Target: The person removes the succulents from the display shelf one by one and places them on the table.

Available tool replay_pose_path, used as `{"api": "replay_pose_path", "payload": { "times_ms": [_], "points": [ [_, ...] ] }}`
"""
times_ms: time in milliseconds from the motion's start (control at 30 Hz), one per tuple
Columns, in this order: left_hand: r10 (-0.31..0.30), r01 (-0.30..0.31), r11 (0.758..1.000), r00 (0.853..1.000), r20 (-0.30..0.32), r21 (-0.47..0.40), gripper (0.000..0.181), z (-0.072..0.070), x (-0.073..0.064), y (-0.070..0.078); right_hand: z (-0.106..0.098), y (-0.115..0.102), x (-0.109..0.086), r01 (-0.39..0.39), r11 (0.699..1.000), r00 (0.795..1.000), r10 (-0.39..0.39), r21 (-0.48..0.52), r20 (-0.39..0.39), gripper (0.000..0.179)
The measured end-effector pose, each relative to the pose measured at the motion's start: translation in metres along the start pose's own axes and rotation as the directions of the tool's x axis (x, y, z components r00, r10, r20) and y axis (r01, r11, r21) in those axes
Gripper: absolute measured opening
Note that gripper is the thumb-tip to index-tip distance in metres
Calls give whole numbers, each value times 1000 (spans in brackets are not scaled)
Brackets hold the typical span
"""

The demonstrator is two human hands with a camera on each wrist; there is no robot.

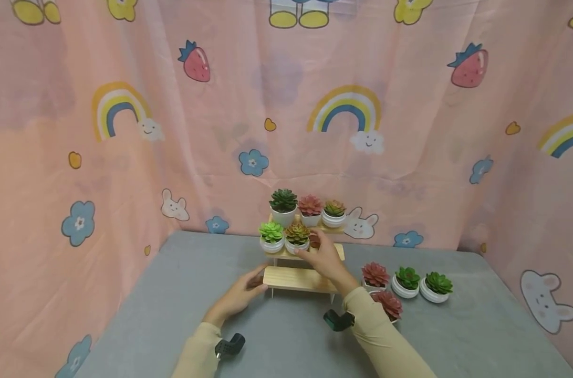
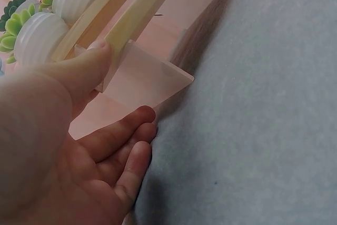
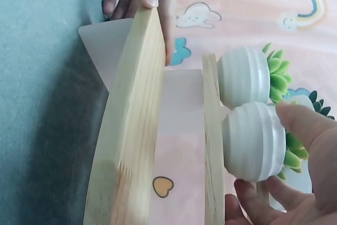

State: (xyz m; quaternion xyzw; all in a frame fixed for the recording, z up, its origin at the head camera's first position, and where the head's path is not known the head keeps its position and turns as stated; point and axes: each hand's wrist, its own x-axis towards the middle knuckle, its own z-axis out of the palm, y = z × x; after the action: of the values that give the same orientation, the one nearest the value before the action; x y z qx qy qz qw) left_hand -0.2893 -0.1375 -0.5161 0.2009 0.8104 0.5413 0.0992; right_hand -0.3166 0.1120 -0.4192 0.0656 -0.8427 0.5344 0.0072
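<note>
A three-step wooden stand [image 1: 298,280] with clear side supports stands on the grey cloth. My left hand [image 1: 239,294] holds the left end of its lowest board, thumb on the edge in the left wrist view. On the middle board, my right hand [image 1: 325,258] grips a potted succulent [image 1: 297,234] with brownish-green leaves, thumb and fingers around its ribbed white pot [image 3: 254,142]. Left of it sits a light green succulent [image 1: 271,233], its pot close beside. Across the top board stand a dark green succulent [image 1: 283,205], a pink one [image 1: 310,208] and a yellow-green one [image 1: 334,211].
Right of the stand, two reddish succulents [image 1: 375,275] and two green succulents [image 1: 406,280] in white pots stand on the grey table cover [image 1: 485,325]; my right forearm partly covers the nearest. A pink patterned curtain [image 1: 229,105] hangs behind the table.
</note>
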Motion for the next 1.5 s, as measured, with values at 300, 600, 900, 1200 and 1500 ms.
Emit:
{"api": "replay_pose_path", "payload": {
  "times_ms": [300, 600, 900, 1200, 1500],
  "points": [
    [-6, 6, 1000, 1000, -6, 17, 61, 0, -1, 2, 7, 1, -1, -33, 999, 999, 31, -40, -45, 73],
    [-28, 28, 1000, 1000, -15, 10, 61, 0, 0, 2, 9, -3, 0, -34, 996, 998, 30, -85, -51, 68],
    [-10, 10, 1000, 1000, 2, -2, 63, -1, 0, 4, 5, -1, -5, -27, 994, 997, 19, -101, -77, 63],
    [-13, 13, 1000, 1000, -9, 18, 62, -2, -1, 0, -5, -7, -23, 53, 994, 994, -61, -90, -86, 61],
    [-6, 6, 1000, 1000, -12, 13, 61, -1, -1, 1, -33, -7, -49, 115, 992, 991, -118, -52, -58, 64]
  ]
}}
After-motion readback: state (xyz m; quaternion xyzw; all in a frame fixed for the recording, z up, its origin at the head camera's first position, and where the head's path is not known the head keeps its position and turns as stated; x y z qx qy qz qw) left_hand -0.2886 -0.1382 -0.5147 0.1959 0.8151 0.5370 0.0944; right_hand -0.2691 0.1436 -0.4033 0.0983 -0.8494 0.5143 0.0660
